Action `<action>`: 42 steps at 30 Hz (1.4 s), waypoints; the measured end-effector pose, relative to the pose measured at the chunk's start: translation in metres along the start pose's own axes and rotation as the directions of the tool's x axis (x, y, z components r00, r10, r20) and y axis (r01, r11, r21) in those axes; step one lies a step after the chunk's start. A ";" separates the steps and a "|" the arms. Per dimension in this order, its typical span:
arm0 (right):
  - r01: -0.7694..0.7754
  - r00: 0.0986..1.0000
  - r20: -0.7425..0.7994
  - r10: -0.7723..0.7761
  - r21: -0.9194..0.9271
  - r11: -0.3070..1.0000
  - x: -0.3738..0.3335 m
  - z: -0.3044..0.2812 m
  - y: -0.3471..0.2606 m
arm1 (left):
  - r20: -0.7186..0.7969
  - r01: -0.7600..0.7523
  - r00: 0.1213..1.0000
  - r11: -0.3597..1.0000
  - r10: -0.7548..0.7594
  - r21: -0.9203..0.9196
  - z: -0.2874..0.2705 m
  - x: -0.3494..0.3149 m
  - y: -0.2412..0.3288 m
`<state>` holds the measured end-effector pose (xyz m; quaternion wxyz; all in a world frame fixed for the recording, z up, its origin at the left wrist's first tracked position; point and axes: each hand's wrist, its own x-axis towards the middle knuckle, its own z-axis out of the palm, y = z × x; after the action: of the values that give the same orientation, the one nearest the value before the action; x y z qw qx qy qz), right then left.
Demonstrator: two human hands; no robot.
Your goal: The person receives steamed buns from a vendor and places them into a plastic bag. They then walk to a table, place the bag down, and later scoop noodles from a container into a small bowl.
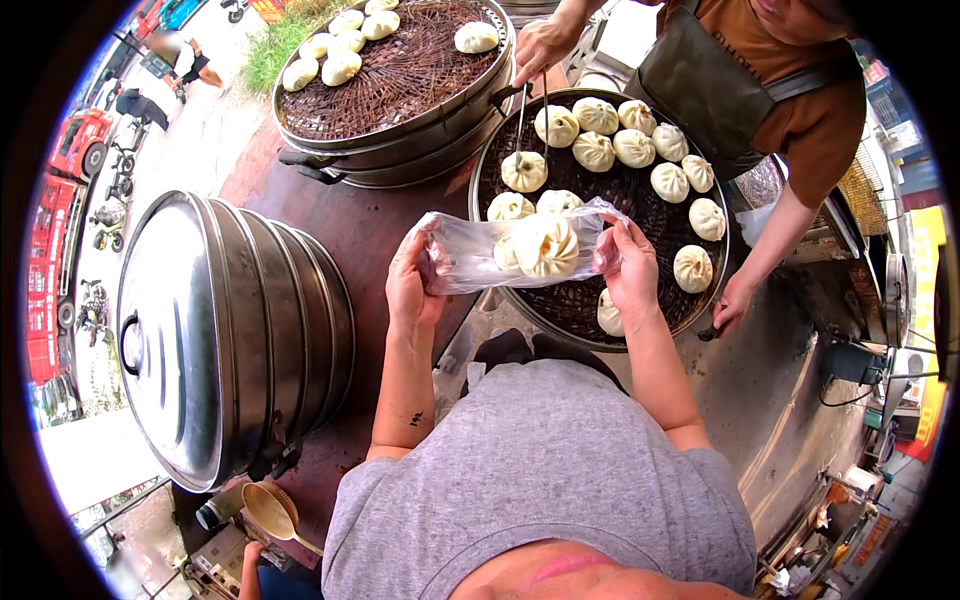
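Steamer tray point(652, 285) beyond the grip; forearms point(402, 385) extended forward, wrists nearly straight. Left hand point(413, 278) and right hand point(629, 265) are clamped on opposite ends of a clear bag point(468, 255). Buns point(548, 246), apparently 2, lie inside, between the hands. Bagging seems in hand; the next move calls for level, steady support.

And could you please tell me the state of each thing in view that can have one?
Left hand: closed on one end of the plastic bag
Right hand: closed on its other end
Plastic bag: stretched between the hands
Tongs: arms apart, at a bun
Near steamer: uncovered, partly filled
Far steamer: uncovered, partly filled
Stacked steamer: lid on
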<state>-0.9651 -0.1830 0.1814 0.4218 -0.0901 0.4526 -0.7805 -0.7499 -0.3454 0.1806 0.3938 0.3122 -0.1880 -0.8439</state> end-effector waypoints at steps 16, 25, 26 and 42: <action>0.078 0.997 -0.023 -0.079 -0.055 0.995 -0.004 -0.014 -0.019 | 0.067 -0.142 0.989 0.972 0.131 0.190 0.028 -0.025 0.002; -0.036 0.996 -0.089 0.017 -0.221 0.975 0.033 0.006 -0.018 | 0.214 -0.150 0.971 0.965 0.103 0.216 0.041 -0.043 -0.004; -0.063 0.998 -0.033 0.055 -0.335 0.940 0.055 -0.005 -0.014 | 0.197 -0.143 0.975 0.964 0.098 0.226 0.046 -0.041 -0.005; -0.147 0.986 -0.157 0.045 -0.733 0.664 0.124 0.006 0.015 | 0.232 -0.041 0.972 0.941 -0.040 0.336 0.060 -0.050 -0.021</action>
<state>-1.0314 -0.2825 0.1434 0.3600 -0.1805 0.7604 -0.5095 -0.7768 -0.2887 0.2316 0.3095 0.2728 -0.3755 -0.8299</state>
